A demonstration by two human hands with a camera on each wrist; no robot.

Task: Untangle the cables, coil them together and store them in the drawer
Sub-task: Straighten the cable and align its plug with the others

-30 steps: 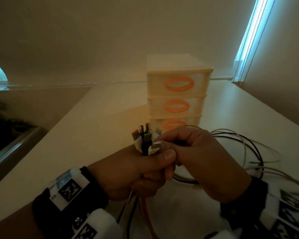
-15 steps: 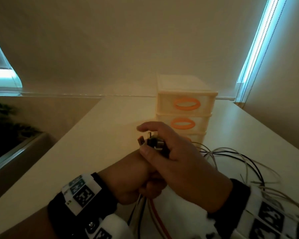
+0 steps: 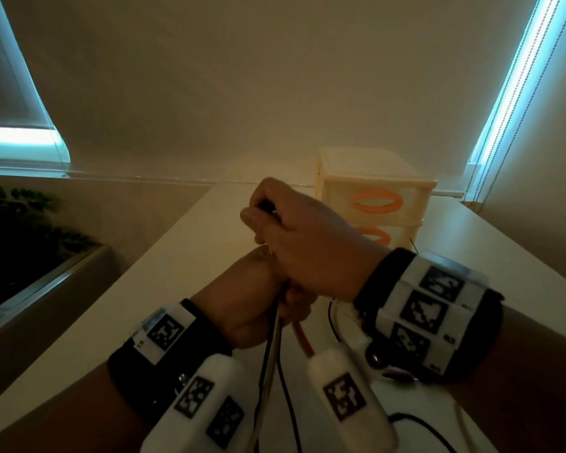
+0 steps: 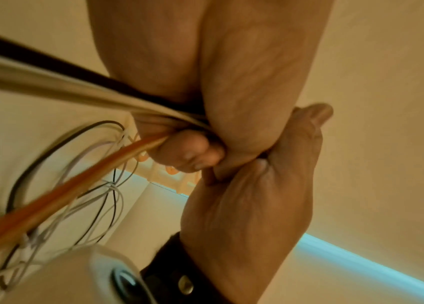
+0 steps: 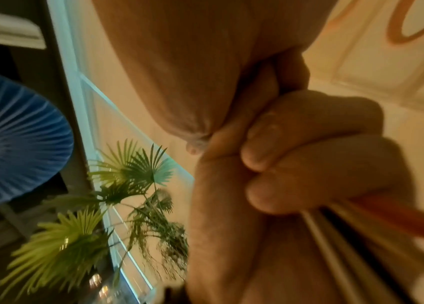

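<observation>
Head view puts my left hand [image 3: 258,299] low and centre, fisted round the cables [image 3: 276,351], which drop from under it toward me as a tight bundle: black, pale and orange strands side by side. My right hand [image 3: 311,243] sits directly on top of the left, touching it, its fingers curled over the upper ends of the bundle; a dark plug tip shows between thumb and forefinger, so I take it as clamped on the cables too, though the plugs themselves are mostly hidden. Left wrist view confirms the lower grip, with the strands running out of the closed fingers [image 4: 193,152] and the slack lying in loose loops on the tabletop [image 3: 190,256] to the right. Right wrist view shows the same bundle leaving beneath the curled fingers [image 5: 283,164]. The relation that matters: the bundle's long axis runs roughly upright through both fists, the slack trails down and rightward, and the right hand is the nearer one to the drawers [image 3: 376,204], which stand just behind it with all fronts closed. Against the frames a second and half a second ago, the right hand has climbed from beside the plug ends to cover them fully, both hands have risen, and the plug tips that stood clear above the left fist are now buried. Coiling, I judge, has not yet begun.
</observation>
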